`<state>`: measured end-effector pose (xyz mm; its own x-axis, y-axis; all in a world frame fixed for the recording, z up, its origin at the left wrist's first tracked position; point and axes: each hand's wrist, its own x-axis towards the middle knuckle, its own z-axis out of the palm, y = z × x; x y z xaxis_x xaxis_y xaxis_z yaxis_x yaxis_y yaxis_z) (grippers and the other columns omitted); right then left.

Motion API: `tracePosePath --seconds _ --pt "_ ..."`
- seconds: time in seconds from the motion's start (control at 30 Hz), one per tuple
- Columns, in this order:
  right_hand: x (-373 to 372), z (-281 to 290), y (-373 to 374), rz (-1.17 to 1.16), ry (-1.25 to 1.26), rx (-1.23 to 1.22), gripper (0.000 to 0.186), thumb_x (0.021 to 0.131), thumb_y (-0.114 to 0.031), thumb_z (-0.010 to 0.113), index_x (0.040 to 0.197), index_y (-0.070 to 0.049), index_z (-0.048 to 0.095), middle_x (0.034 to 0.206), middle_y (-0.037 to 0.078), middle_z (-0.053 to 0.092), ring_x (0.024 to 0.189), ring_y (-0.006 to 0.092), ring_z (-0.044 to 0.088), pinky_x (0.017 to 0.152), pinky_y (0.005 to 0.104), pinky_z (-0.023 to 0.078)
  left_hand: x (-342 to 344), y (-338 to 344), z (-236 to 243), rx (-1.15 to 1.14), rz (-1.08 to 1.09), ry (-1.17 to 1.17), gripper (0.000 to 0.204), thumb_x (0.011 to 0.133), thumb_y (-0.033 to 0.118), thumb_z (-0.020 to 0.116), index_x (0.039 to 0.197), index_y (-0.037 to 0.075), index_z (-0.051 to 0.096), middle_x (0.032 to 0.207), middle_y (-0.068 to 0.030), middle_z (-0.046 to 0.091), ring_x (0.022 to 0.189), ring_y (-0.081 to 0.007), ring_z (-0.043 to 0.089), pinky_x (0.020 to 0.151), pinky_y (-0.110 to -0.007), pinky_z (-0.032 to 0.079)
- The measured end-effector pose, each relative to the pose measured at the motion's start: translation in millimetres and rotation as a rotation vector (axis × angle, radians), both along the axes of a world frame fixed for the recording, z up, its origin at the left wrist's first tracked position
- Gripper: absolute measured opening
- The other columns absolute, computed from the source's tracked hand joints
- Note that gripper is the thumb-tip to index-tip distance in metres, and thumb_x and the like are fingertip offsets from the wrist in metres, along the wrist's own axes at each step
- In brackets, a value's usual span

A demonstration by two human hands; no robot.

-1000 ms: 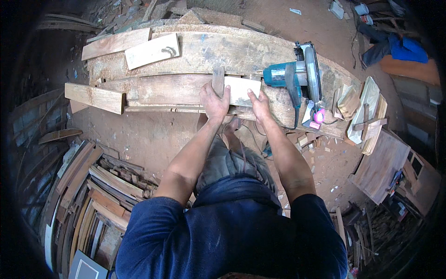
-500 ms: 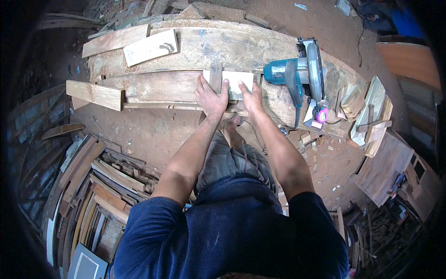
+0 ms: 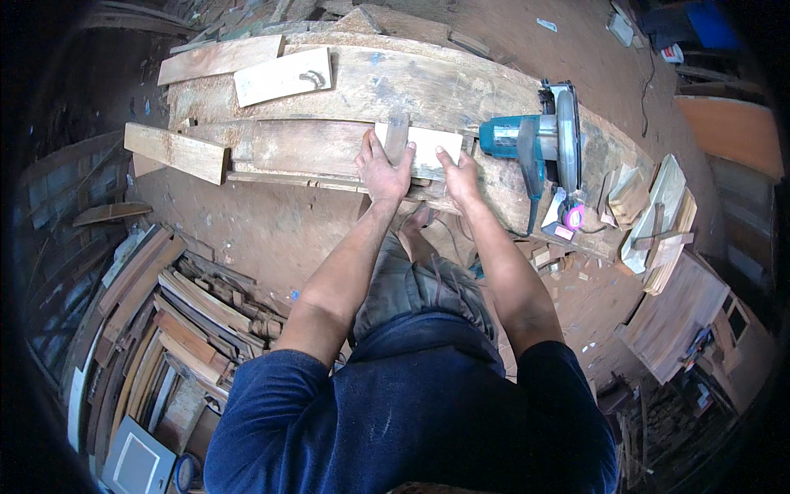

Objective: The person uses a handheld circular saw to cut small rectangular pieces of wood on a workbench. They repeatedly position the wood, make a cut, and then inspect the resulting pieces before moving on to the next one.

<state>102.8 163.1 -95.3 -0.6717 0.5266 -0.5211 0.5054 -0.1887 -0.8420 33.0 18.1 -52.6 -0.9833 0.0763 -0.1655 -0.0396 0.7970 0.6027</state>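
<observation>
A pale rectangular wooden board (image 3: 425, 151) lies on the workbench straight in front of me. Across its left part runs a narrow dark wooden strip (image 3: 397, 130). My left hand (image 3: 382, 174) grips the board's left side, its thumb pressed on top by the strip and its fingers along the left edge. At the right end, my right hand (image 3: 462, 176) holds the board with the thumb on top; its other fingers are partly hidden at the edge. Just right of that hand a teal circular saw (image 3: 514, 138) rests on the bench.
Loose boards (image 3: 284, 77) lie at the bench's far left, and another board (image 3: 176, 153) juts over its near left edge. A pink tape measure (image 3: 573, 217) and wood offcuts (image 3: 627, 196) sit right of the saw. Stacked timber (image 3: 193, 321) stands at lower left.
The whole view has shifted slightly, so the bench appears a little farther right. Both hands keep their hold on the pale board, which stays in about the same spot on the bench.
</observation>
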Motion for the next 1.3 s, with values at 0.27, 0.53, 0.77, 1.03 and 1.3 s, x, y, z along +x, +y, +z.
tracePosePath --seconds 0.27,0.53,0.77,1.03,1.3 --pt "-5.1 21.4 4.1 0.027 0.072 -0.078 0.025 0.098 -0.014 0.066 0.111 0.006 0.070 0.106 0.010 0.073 0.096 0.0172 0.066 0.088 0.0330 0.051 -10.6 -8.7 -1.1 0.072 -0.045 0.177 0.089 0.078 0.049 0.079 0.141 -0.005 0.045 0.138 -0.0248 0.046 0.126 -0.0432 0.044 0.108 -0.051 0.036" --pt "3.9 13.6 -7.6 -0.104 0.065 -0.205 0.033 0.101 -0.017 0.064 0.126 0.006 0.062 0.117 0.010 0.069 0.108 0.0169 0.061 0.098 0.0327 0.047 -11.8 -5.8 1.0 0.064 -0.069 0.146 0.087 0.079 0.043 0.079 0.140 -0.008 0.043 0.138 -0.0269 0.045 0.125 -0.0445 0.044 0.108 -0.052 0.036" --pt "2.2 23.9 -6.9 0.005 0.019 -0.085 0.042 0.102 -0.026 0.063 0.132 0.003 0.057 0.121 0.012 0.068 0.112 0.0172 0.060 0.100 0.0340 0.046 -13.9 -1.8 -2.7 -0.026 -0.132 0.175 0.086 0.084 0.042 0.075 0.141 -0.011 0.038 0.139 -0.0300 0.043 0.126 -0.0455 0.043 0.108 -0.053 0.034" --pt "1.3 20.5 1.7 0.086 -0.042 -0.066 0.039 0.101 -0.025 0.064 0.128 0.002 0.059 0.116 0.012 0.070 0.105 0.0174 0.063 0.094 0.0340 0.050 -13.8 -1.3 -4.8 -0.011 -0.146 0.209 0.082 0.086 0.042 0.074 0.139 -0.010 0.040 0.138 -0.0306 0.044 0.125 -0.0458 0.044 0.107 -0.054 0.034" --pt "-12.5 15.8 13.9 0.064 0.027 -0.206 0.032 0.097 -0.022 0.071 0.118 0.003 0.067 0.106 0.008 0.073 0.093 0.0132 0.066 0.083 0.0301 0.054 -12.5 -3.0 -8.4 0.035 -0.102 0.128 0.086 0.083 0.044 0.077 0.140 -0.011 0.043 0.128 -0.0325 0.047 0.118 -0.0468 0.048 0.101 -0.054 0.039"
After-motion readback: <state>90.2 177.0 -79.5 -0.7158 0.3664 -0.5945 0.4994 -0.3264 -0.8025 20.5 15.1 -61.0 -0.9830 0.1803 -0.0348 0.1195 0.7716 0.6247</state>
